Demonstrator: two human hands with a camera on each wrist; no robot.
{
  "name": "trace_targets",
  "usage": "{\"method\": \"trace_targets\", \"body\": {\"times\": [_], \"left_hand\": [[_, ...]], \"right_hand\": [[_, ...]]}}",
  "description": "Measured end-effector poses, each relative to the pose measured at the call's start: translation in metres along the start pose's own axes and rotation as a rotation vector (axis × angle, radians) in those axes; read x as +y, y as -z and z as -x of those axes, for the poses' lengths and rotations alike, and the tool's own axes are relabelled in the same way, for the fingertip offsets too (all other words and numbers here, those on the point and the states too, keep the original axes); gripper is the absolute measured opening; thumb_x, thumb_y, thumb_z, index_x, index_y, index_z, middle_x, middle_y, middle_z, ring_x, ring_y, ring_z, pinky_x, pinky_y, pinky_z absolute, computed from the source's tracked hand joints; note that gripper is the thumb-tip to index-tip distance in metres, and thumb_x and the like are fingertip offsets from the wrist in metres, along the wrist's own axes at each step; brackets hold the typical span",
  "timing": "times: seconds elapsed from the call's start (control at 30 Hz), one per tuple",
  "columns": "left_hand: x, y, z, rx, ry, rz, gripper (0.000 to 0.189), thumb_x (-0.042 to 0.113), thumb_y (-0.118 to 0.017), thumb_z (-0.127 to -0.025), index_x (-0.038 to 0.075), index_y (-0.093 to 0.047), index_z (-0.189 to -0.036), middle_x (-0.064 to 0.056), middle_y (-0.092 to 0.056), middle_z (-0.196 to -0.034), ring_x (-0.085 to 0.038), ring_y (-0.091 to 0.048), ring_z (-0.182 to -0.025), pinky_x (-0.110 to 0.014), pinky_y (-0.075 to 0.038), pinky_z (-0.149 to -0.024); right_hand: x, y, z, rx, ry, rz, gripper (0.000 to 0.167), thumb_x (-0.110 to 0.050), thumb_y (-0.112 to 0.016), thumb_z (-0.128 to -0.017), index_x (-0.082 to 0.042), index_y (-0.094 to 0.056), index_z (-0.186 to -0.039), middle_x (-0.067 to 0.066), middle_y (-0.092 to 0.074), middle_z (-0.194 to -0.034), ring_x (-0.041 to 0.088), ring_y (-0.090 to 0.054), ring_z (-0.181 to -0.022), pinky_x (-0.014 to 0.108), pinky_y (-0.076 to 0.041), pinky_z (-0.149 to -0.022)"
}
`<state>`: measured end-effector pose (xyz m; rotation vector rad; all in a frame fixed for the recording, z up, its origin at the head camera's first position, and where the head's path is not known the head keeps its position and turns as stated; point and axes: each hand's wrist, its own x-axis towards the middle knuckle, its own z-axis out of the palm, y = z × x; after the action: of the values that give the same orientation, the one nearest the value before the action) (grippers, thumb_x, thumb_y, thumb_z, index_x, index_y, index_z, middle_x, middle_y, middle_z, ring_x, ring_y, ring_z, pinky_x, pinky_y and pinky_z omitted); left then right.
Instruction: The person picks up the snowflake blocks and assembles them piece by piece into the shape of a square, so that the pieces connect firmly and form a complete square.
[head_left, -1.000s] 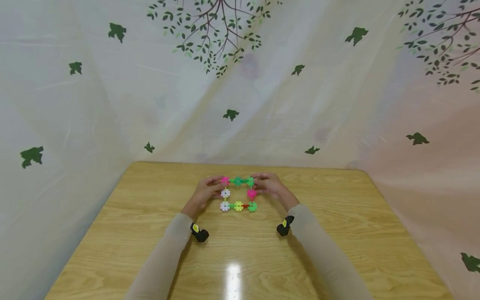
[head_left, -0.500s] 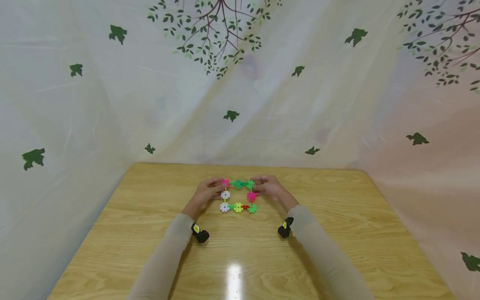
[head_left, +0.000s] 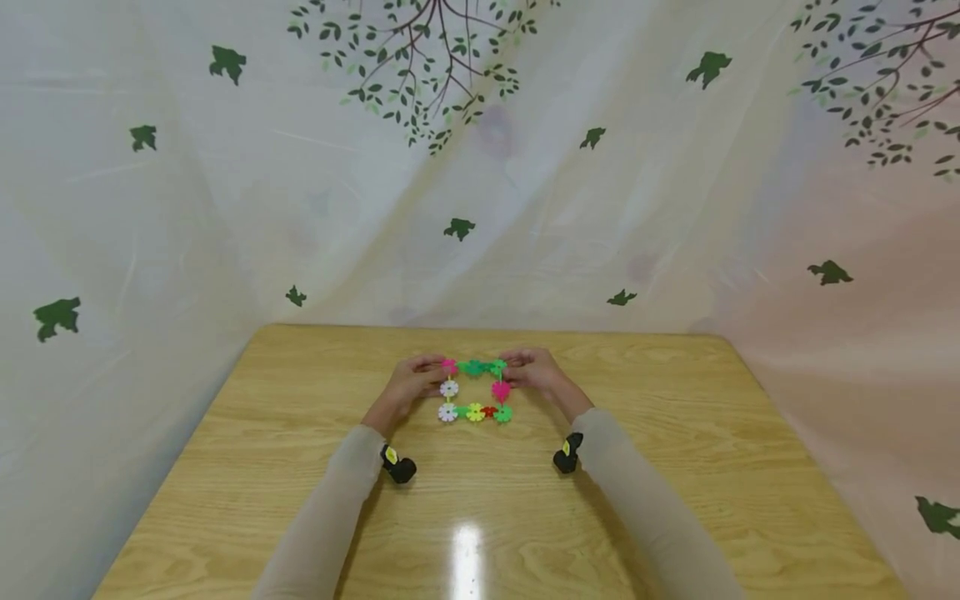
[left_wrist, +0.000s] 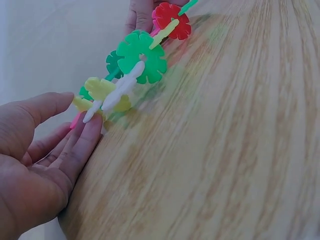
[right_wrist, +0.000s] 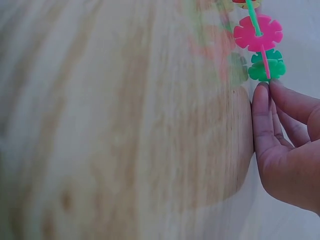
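A ring of interlocking flower-shaped plastic discs (head_left: pixel 476 412), joined into a rough square, is near the far part of the table in the head view. Its pieces are pink, white, yellow, red and green. My left hand (head_left: pixel 412 383) holds the far left corner at a pink disc (head_left: pixel 449 367); in the left wrist view thumb and fingers lie either side of that corner, behind white and yellow discs (left_wrist: pixel 120 92). Opposite it, my right hand (head_left: pixel 534 370) pinches the far right corner, a green disc (right_wrist: pixel 260 71), between thumb and fingertips. A pink disc (right_wrist: pixel 272 35) sits beside that corner.
The wooden table (head_left: pixel 262 467) has rounded far corners. Behind it hangs a pale cloth (head_left: pixel 360 192) printed with branches and green birds. Small black cameras (head_left: pixel 401 469) are strapped to both wrists. Light glares off the near tabletop.
The far side of the disc ring has come down slightly towards the near side. Both hands keep their hold and have barely moved.
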<state>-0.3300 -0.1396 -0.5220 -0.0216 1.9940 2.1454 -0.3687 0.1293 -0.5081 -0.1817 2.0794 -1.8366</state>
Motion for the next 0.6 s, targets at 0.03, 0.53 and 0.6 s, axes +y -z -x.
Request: {"method": "trace_targets", "body": {"times": [0.03,0.53,0.6], "left_hand": [[0.0003,-0.0001,-0.0002,0.003,0.002,0.004,0.046,0.005,-0.066,-0.098,-0.007,-0.053,-0.140,-0.011,-0.066,-0.115,-0.009,-0.067,-0.082,-0.025,-0.062,-0.076],[0.0006,0.0003,0.0023,-0.001,0.001,0.045,0.045,0.001,-0.062,-0.099,-0.009,-0.051,-0.141,-0.016,-0.066,-0.122,-0.009,-0.069,-0.086,-0.027,-0.062,-0.080],[0.0003,0.0002,0.0030,0.000,0.002,0.043,0.044,0.001,-0.062,-0.100,-0.009,-0.051,-0.142,-0.015,-0.066,-0.121,-0.009,-0.069,-0.086,-0.026,-0.062,-0.079]], "right_hand": [[-0.0001,-0.0001,-0.0001,0.006,-0.002,0.004,0.041,0.008,-0.063,-0.095,0.012,-0.056,-0.135,0.004,-0.066,-0.096,0.008,-0.068,-0.076,0.023,-0.059,-0.068],[0.0016,0.0004,-0.0005,0.010,0.024,-0.026,0.041,0.010,-0.062,-0.094,0.017,-0.054,-0.133,0.003,-0.065,-0.092,0.008,-0.067,-0.074,0.022,-0.060,-0.068],[0.0027,0.0002,-0.0003,0.018,0.014,-0.024,0.040,0.009,-0.063,-0.094,0.015,-0.055,-0.133,0.003,-0.066,-0.092,0.008,-0.067,-0.074,0.022,-0.060,-0.068]]}}
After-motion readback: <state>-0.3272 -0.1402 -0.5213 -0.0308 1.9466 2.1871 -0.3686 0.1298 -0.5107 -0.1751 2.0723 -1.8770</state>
